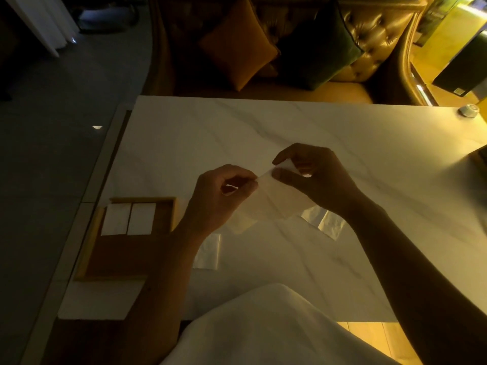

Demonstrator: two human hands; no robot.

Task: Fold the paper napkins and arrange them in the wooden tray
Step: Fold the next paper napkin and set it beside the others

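A thin white paper napkin (274, 198) hangs above the middle of the marble table. My left hand (224, 196) pinches its upper left edge and my right hand (313, 177) pinches its upper right corner. At the table's left edge lies the wooden tray (92, 248), with two folded white napkins (129, 218) side by side at its far end. More loose napkins lie on the table: one (208, 252) below my left wrist, others (329, 223) under my right wrist.
The white marble table (263, 127) runs to an edge on the left, by the tray. A small glass jar (469, 110) stands at the far right corner. A sofa with cushions (237, 46) is behind the table. White cloth (263, 330) covers my lap.
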